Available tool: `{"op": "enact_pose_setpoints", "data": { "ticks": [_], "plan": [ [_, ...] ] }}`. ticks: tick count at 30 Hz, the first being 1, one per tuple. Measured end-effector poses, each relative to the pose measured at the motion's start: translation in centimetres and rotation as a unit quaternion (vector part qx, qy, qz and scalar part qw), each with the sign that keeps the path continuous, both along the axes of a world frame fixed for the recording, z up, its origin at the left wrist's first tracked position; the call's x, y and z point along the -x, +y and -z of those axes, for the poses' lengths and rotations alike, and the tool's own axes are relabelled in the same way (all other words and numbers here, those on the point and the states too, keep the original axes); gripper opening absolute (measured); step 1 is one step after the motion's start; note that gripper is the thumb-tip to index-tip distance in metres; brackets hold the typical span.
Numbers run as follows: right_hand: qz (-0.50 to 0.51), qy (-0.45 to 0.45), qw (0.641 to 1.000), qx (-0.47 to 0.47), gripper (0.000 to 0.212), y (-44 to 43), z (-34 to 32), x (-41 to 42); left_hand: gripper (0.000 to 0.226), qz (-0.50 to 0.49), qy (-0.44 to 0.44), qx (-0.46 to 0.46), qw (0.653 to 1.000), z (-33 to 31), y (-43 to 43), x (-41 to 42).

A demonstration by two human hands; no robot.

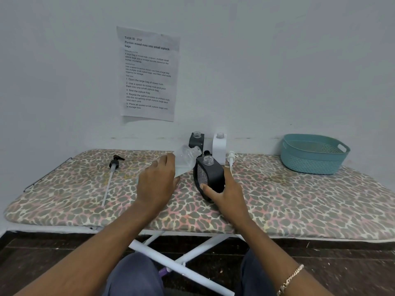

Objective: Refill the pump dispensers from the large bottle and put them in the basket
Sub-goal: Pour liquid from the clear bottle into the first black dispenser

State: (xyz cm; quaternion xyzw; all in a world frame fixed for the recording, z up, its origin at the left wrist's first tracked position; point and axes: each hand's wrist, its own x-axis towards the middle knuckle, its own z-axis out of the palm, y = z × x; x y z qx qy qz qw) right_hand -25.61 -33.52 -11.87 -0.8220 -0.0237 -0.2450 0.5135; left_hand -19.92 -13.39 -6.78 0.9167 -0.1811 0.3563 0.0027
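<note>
My left hand grips a large clear bottle, tilted with its open mouth toward the right. My right hand holds a black dispenser bottle by its lower part; its neck is open, with no pump on it. The clear bottle's mouth sits just left of and above that neck. Behind stand another black dispenser and a white dispenser, both uncapped. A black pump head with a long tube lies at the left. A white pump head lies beside the white dispenser.
All this rests on an ironing board with a leopard-print cover, set against a white wall. A teal plastic basket stands at the board's back right. A printed sheet hangs on the wall. My knees and the board's white legs show below.
</note>
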Motion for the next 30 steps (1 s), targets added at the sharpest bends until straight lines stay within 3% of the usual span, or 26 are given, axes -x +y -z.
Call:
{"op": "enact_pose_setpoints", "data": {
  "ticks": [9,21,30],
  "plan": [
    [0.008,-0.015,1.0,0.015,0.055,0.22,-0.44,0.43,0.077,-0.006,0.007,-0.035,0.999,-0.23,-0.11,-0.03],
    [0.006,-0.012,1.0,0.022,0.054,0.17,-0.24,0.26,0.063,-0.023,0.012,-0.076,0.997,-0.46,0.06,-0.48],
    [0.011,-0.016,1.0,0.025,0.052,0.24,-0.03,0.19,0.065,-0.025,0.029,-0.093,0.995,-0.62,0.02,-0.85]
  ]
}}
